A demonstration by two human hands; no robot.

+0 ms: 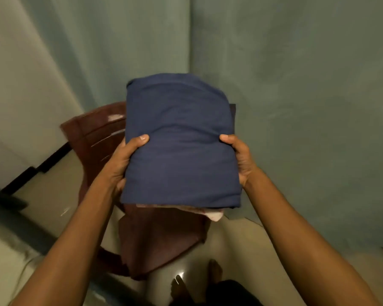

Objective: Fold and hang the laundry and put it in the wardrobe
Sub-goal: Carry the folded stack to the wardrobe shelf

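Grey-green wall [296, 85], hands gripping folded navy cloth [179, 140]

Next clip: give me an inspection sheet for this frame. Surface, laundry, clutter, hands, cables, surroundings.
Surface: no table seen; a brown plastic chair stands on a pale tiled floor.
Job's things: folded navy cloth held up in the air; a pale cloth shows under its lower edge.
Clutter: a brown cloth hangs below the bundle, over the chair.
Hands: left hand and right hand grip the navy cloth at its sides, thumbs on top.
Cables: nothing seen.
Surroundings: grey-green curtain behind, pale wall at left, bare feet below. No wardrobe in view.
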